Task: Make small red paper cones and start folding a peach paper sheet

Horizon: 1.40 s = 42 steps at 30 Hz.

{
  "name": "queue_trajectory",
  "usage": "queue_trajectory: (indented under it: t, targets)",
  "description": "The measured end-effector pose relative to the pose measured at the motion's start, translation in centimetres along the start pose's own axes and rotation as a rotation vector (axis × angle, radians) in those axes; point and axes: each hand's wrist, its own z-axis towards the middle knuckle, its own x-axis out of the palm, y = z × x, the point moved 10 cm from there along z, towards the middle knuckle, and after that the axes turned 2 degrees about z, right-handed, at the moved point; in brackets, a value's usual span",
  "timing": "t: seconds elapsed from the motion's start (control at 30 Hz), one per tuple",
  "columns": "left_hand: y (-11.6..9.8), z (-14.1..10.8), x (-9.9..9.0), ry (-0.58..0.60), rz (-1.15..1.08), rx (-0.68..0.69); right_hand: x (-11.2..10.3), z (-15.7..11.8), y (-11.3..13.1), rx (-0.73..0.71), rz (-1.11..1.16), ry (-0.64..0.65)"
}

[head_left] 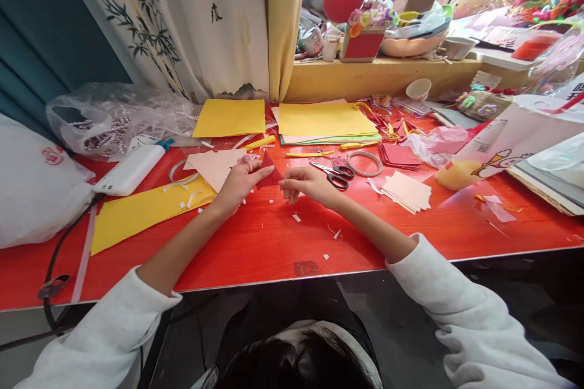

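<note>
My left hand (239, 183) pinches a small piece of folded red paper (267, 175), its pointed tip turned up, between thumb and fingers. On the other side my right hand (308, 185) has its fingers curled together, with the fingertips at the paper's right corner. Behind the left hand lies a pale pink sheet (214, 165). Black-handled scissors (338, 177) rest just past the right hand, next to a roll of tape (365, 163). Small white paper scraps (296, 217) are scattered on the red table (255, 249) below the hands.
Yellow sheets (146, 213) and a white power bank (130, 170) lie left. Further back are yellow paper stacks (326, 118). To the right are red squares (400, 156), pale squares (407, 191) and a tilted drink cup (497, 146). A cluttered sill (387, 73) runs behind.
</note>
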Motion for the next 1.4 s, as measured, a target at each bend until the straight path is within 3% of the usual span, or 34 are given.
queue_trajectory:
  t: [0.1, 0.23, 0.5, 0.77, 0.97, 1.2, 1.4]
  targets:
    - [-0.2, 0.2, -0.2, 0.006, -0.031, 0.040, -0.7, -0.3, 1.1, -0.100, -0.070, -0.043]
    - [0.8, 0.3, -0.5, 0.008, -0.229, -0.052, -0.6, -0.9, 2.9, -0.263, -0.074, -0.016]
    - [0.7, -0.3, 0.8, 0.124, -0.258, -0.127, -0.3, -1.7, 4.9, -0.396, -0.317, -0.073]
    - [-0.9, -0.9, 1.5, 0.180, -0.064, -0.010, -0.4, -1.3, 3.7, -0.307, -0.277, -0.085]
    - [-1.7, -1.2, 2.5, 0.287, -0.153, -0.006, -0.8, -1.0, 3.2, -0.274, -0.164, -0.112]
    - [-1.2, -1.2, 2.8, 0.309, -0.210, -0.048, -0.8, -0.9, 3.5, -0.275, -0.148, -0.081]
    - [-1.0, -0.8, 2.1, 0.257, -0.264, -0.048, -0.3, -1.3, 4.5, -0.333, -0.221, -0.002]
